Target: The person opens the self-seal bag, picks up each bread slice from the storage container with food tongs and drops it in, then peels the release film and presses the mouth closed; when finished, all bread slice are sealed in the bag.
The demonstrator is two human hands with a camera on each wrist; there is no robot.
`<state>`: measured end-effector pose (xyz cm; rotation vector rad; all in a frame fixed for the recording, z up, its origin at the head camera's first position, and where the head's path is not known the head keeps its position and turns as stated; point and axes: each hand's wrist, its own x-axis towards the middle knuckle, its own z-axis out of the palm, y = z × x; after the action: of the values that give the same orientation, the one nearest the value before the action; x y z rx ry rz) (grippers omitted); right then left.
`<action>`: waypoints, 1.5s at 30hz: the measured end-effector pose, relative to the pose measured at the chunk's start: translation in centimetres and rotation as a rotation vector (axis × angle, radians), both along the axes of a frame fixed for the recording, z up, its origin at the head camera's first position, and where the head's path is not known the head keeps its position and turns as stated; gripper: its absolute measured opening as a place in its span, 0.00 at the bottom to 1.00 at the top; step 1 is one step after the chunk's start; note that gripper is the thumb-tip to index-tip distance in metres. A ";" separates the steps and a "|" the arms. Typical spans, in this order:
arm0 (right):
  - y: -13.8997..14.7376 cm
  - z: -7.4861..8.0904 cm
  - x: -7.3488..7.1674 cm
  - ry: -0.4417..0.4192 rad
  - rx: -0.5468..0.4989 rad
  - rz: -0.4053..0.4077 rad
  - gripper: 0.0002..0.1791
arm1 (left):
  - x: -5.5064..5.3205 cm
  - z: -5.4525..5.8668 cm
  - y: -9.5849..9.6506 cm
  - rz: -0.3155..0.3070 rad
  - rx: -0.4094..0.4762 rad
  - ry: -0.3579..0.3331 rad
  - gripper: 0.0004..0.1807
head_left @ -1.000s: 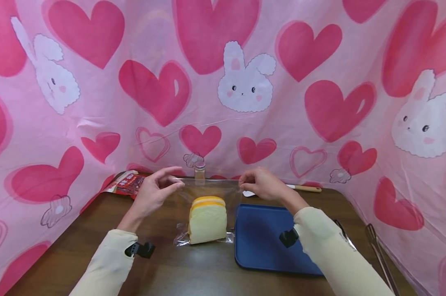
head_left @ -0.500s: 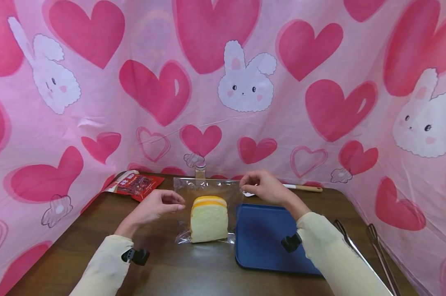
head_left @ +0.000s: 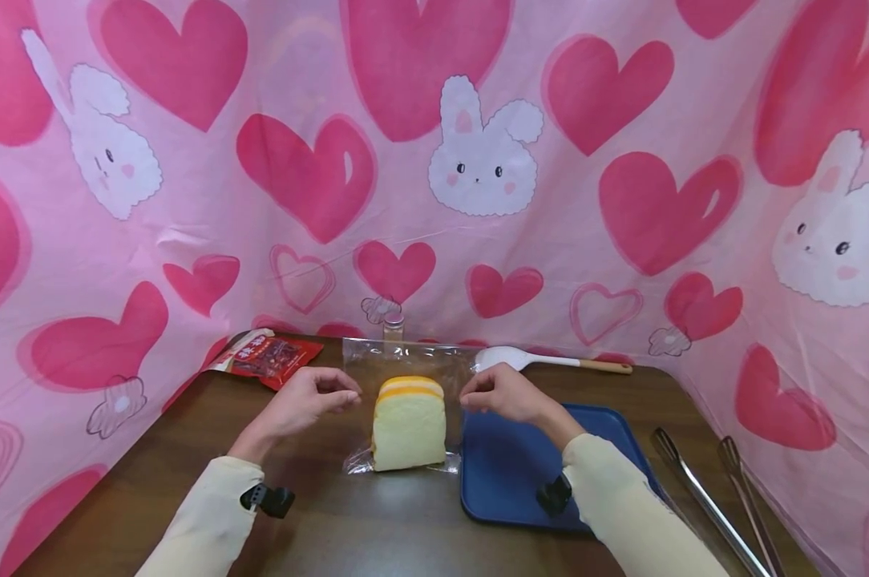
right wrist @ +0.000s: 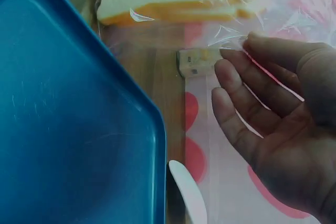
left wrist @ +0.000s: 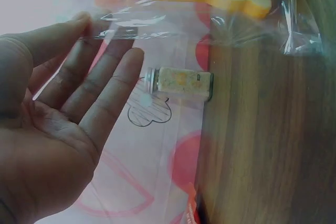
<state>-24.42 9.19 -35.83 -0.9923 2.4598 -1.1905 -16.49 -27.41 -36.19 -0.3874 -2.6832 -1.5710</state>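
A clear plastic bag [head_left: 434, 359] stands upright in the middle of the table, its top edge above the bread. Inside are pale bread slices [head_left: 409, 433] with orange crusts, stacked together, also seen through the film in both wrist views. My left hand [head_left: 306, 405] pinches the bag's left side between thumb and fingertips, about level with the top of the bread. On the other side, my right hand [head_left: 510, 394] pinches the bag's right edge at a similar height. In the left wrist view the film overlaps the left fingertips [left wrist: 84, 19].
A blue tray [head_left: 514, 473] lies right of the bag, under my right forearm. Behind it is a white spatula [head_left: 550, 359] with a wooden handle. Metal tongs [head_left: 709, 505] lie at far right. A small jar [head_left: 394, 328] and a red food packet [head_left: 272, 359] stand along the back.
My left hand has come down from the bag's top left corner to its left side. My right hand has then moved down from the top right corner to the right edge.
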 end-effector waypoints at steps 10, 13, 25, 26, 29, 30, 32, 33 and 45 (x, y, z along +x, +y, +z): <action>0.3 0.4 0.3 -0.111 -0.159 0.016 0.14 | 0.1 0.9 0.2 0.105 0.194 -0.026 0.17; 0.2 0.3 0.2 -0.146 -0.199 0.021 0.13 | 0.0 1.1 0.3 0.128 0.233 -0.025 0.17; -1.1 -1.3 0.1 -0.310 -0.235 -0.034 0.15 | -0.6 0.8 0.0 0.196 0.299 -0.144 0.21; -1.3 -1.5 0.0 -0.330 -0.235 -0.045 0.15 | -0.6 0.6 0.0 0.193 0.298 -0.149 0.21; -1.7 -2.3 -0.1 -0.383 -0.240 -0.088 0.14 | -1.0 0.1 -0.3 0.177 0.278 -0.174 0.22; -1.9 -2.6 -0.2 -0.392 -0.238 -0.099 0.14 | -1.1 -0.2 -0.3 0.178 0.265 -0.188 0.22; -2.1 -3.1 -0.3 -0.417 -0.231 -0.121 0.13 | -1.4 -0.6 -0.5 0.189 0.236 -0.220 0.21; -2.3 -3.3 -0.4 -0.431 -0.226 -0.131 0.13 | -1.6 -0.9 -0.6 0.195 0.221 -0.237 0.20; -3.9 -5.1 -0.8 -0.454 -0.156 -0.283 0.10 | -4.0 -3.8 -0.8 0.240 0.160 -0.340 0.18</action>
<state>-25.19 5.31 -40.90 -0.3500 2.2096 -1.5172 -20.50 -28.26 -39.97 0.2187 -2.6690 -1.9003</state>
